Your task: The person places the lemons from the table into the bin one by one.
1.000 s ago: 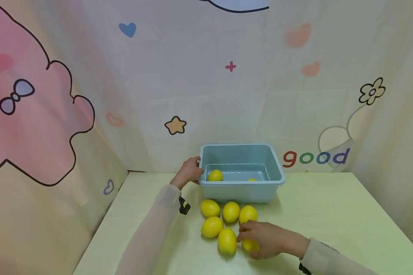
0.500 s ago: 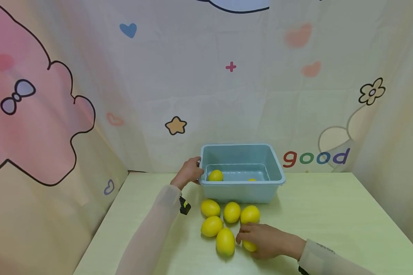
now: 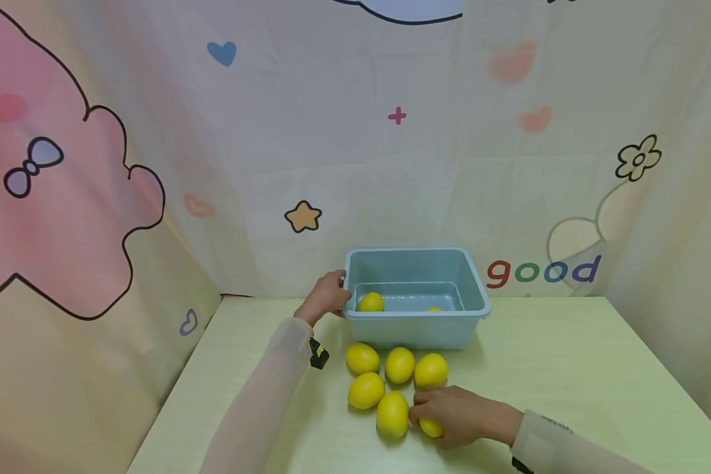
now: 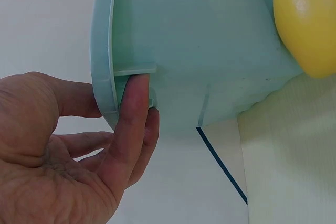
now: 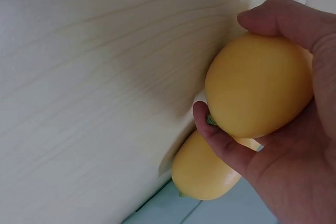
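In the head view my left hand (image 3: pixel 324 296) holds the left rim of a light blue plastic bin (image 3: pixel 415 334). The left wrist view shows the thumb on one side of the rim (image 4: pixel 102 51) and fingers curled under it. My right hand (image 3: pixel 462 416) grips a yellow lemon (image 5: pixel 257 85) at the front right of a group of lemons, its thumb and fingers around the fruit. Beside this hand lies another lemon (image 3: pixel 393 415), and just behind it one more (image 3: pixel 431 370). Inside the bin sit a lemon (image 3: pixel 371 302) at left and a partly hidden one (image 3: pixel 434 309).
Between the bin and my right hand, more lemons lie on the pale wood-grain table (image 3: pixel 569 368), among them a left rear lemon (image 3: pixel 363 359), a middle one (image 3: pixel 399 365) and a left front one (image 3: pixel 367 390). A printed curtain (image 3: pixel 426 178) hangs close behind the bin.
The right hand stays at the same lemon with only a slight shift. Neighbouring lemons have been nudged a little to the right. The left hand and bin have not visibly moved.
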`<state>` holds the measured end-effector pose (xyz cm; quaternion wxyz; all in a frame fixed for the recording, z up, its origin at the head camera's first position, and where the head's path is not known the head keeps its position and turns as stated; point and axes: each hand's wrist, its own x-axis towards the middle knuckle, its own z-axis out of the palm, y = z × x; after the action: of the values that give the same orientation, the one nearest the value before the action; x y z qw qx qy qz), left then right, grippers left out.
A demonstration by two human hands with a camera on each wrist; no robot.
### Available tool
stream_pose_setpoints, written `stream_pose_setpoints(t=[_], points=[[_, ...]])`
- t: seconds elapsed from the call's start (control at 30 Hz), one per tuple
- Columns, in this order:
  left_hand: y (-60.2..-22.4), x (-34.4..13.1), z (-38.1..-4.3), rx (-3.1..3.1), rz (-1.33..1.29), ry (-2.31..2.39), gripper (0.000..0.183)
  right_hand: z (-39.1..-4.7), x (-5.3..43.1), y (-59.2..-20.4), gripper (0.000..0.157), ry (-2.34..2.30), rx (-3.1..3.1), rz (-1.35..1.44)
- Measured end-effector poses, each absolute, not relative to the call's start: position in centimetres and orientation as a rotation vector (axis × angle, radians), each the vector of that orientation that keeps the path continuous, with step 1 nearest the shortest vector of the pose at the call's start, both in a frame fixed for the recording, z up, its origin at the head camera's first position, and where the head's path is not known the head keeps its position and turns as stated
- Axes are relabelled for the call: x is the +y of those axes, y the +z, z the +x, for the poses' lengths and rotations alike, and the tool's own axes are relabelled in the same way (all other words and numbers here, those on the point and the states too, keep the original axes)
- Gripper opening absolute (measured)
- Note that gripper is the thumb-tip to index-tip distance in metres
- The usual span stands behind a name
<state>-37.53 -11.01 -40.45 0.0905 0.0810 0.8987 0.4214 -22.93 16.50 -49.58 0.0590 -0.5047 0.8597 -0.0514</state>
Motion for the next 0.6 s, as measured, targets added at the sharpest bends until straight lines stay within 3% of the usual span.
stream_pose_setpoints(t=[0.6], points=[[-40.4,-11.0,-37.3,2.676,0.240,1.262,0.050,-22.2,16.5,-46.9,0.038,-0.121,2.590,-1.448]])
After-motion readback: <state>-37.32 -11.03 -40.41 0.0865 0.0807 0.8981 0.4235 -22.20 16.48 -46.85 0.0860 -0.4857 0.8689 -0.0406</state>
